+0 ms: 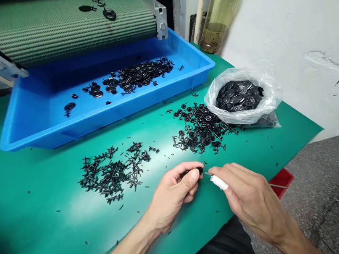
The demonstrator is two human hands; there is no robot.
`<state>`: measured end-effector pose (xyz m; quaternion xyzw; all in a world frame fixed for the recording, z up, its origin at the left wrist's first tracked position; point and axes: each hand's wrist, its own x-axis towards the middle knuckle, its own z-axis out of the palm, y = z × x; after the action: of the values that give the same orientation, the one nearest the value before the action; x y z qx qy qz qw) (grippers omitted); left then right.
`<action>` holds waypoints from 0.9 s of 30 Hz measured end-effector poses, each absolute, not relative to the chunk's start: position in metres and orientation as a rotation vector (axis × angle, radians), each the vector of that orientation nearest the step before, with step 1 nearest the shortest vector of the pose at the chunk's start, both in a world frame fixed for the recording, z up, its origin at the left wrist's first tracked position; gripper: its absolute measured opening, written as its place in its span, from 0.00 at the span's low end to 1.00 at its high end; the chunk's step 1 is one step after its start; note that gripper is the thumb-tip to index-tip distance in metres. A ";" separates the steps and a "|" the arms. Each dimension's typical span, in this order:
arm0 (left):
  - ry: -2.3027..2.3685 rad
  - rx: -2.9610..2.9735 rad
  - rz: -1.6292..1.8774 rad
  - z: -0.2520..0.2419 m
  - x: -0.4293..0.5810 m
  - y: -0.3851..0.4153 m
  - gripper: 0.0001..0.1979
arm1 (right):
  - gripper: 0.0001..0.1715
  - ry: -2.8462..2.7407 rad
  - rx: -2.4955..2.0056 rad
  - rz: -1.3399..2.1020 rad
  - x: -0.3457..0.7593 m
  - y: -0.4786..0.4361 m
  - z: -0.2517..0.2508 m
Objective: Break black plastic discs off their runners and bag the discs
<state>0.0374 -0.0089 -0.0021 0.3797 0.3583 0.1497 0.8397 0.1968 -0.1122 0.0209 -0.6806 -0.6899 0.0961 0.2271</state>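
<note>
My left hand (173, 192) pinches a small black plastic moulded part (196, 171) between thumb and fingers. My right hand (249, 193) grips a thin steel pick (277, 186) with white tape (219, 182) wrapped around its shaft. The pick's tip points at the black part and nearly touches it. On the green mat (45, 230) lie a heap of black plastic sprue runners (109, 174) to the left of my hands and a denser pile of runners and parts (200, 128) beyond them.
A blue plastic tray (61, 126) holds black moulded discs below a green woven conveyor belt (69, 31). A clear plastic bag (242, 99) of black discs sits on the mat. Nearby stand a bottle (219, 13), a white wall, and a red container (281, 182) beyond the mat's edge.
</note>
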 end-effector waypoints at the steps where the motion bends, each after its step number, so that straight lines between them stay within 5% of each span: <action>1: 0.748 0.792 0.314 -0.002 0.037 -0.008 0.16 | 0.20 -1.896 -1.876 0.274 0.197 -0.113 0.021; 13: 0.618 0.656 0.347 0.000 0.040 -0.005 0.08 | 0.20 -1.824 -1.865 0.406 0.197 -0.115 0.017; 27: 0.622 0.634 0.391 -0.003 0.041 -0.006 0.14 | 0.18 -2.030 -1.811 0.153 0.199 -0.111 0.027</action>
<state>0.0410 -0.0056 -0.0035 0.3046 0.2991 0.1878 0.8846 0.1993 -0.1110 0.0269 -0.6503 -0.7288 0.0548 0.2071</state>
